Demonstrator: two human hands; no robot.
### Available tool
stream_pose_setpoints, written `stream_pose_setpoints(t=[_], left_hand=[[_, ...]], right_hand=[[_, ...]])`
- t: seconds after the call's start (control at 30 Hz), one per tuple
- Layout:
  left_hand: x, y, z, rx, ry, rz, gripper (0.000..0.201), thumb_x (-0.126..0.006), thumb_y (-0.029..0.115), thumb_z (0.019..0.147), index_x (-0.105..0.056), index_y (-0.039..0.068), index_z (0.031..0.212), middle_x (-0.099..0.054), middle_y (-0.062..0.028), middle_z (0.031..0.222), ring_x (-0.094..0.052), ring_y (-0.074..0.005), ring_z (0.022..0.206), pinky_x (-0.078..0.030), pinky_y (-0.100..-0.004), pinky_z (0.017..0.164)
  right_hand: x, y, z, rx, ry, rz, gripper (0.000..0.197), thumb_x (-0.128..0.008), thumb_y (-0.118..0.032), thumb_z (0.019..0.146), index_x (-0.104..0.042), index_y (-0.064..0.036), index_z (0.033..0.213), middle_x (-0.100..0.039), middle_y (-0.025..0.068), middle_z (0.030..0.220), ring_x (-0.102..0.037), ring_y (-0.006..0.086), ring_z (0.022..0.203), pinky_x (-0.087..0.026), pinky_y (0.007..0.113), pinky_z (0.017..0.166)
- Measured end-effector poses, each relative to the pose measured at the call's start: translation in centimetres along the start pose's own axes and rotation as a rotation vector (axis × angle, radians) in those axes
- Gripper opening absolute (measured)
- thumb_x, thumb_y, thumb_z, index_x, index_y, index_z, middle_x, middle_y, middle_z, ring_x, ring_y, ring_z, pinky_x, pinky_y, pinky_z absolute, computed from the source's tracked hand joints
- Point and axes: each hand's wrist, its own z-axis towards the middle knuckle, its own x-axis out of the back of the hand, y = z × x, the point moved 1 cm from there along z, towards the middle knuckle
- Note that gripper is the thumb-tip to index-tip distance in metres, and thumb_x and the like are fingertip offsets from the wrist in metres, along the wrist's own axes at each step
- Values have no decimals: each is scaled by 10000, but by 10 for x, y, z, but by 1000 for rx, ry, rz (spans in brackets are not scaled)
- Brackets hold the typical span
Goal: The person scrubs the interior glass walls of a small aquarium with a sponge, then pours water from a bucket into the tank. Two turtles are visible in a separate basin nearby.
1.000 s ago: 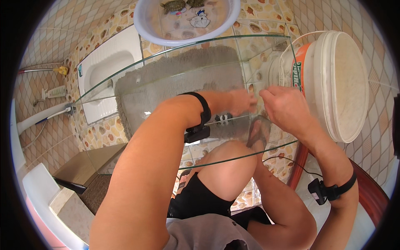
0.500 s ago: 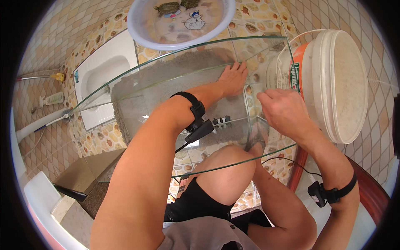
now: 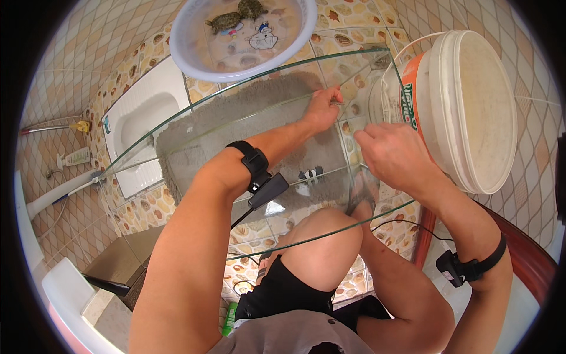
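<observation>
A rectangular glass tank (image 3: pixel 203 121) with thin greenish edges stands in front of me, with a grey patch showing through it. Inside it, my left hand (image 3: pixel 324 110) reaches toward the right end. Its fingers are curled together around something small and thin that I cannot make out. Nearer me, my right hand (image 3: pixel 392 154) is closed by the tank's right edge, knuckles up. The fingertips are hidden, so whether it grips the glass cannot be told. A small black-and-white decoration (image 3: pixel 311 174) shows at the tank, below my left hand.
A white bucket (image 3: pixel 433 100) with an orange band stands close to the right. Beyond the tank, a pale basin (image 3: pixel 236 76) holds two turtles (image 3: pixel 225 23). A white squat toilet (image 3: pixel 141 112) lies at left. My bent knee (image 3: pixel 321 242) is against the near side.
My left hand's fingers have gone from stretched out to curled together. My right hand stays closed near the tank's edge. The whole view has shifted slightly.
</observation>
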Motion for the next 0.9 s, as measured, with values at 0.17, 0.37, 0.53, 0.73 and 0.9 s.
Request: stream_pose_setpoints(t=[0.17, 0.37, 0.53, 0.73, 0.9], left_hand=[[-1, 11, 1, 295, -56, 68, 279, -548, -19, 779, -614, 65, 1037, -602, -239, 1369, -626, -379, 1159, -475, -406, 1002], [21, 35, -1, 40, -164, 152, 399, -589, 82, 794, -588, 55, 1192, -595, -267, 1354, -579, -418, 1239, -447, -430, 1038], [16, 30, 13, 341, -333, 250, 678, -583, 143, 832, -446, 19, 1485, -623, -310, 1300, -572, -466, 1246, -437, -475, 1077], [7, 17, 9, 429, -280, 352, 737, -560, 181, 864, -385, 46, 1568, -632, -313, 1282, -609, -443, 1196, -481, -482, 1010], [20, 13, 3, 303, -272, 141, 635, -553, 152, 882, -477, 48, 1503, -684, -230, 1154, -642, -393, 1084, -503, -456, 944]], right_hand=[[2, -1, 1, 12, -21, -11, 64, -658, -79, 759, -630, -57, 813, -646, 82, 775, -695, 287, 759, -575, 415, 646], [2, -2, -1, -15, -42, -7, 66, -657, -77, 764, -635, -57, 822, -656, 86, 786, -697, 283, 775, -577, 411, 667], [0, -2, -1, -5, -55, -20, 84, -662, -72, 753, -639, -57, 833, -659, 89, 791, -700, 279, 785, -578, 409, 677], [1, -1, -1, -5, -49, -19, 86, -667, -72, 746, -636, -56, 824, -659, 88, 788, -704, 276, 784, -575, 407, 666], [-3, 0, -2, -11, -5, -12, 85, -676, -94, 781, -597, -69, 798, -598, 72, 736, -659, 276, 710, -527, 419, 615]])
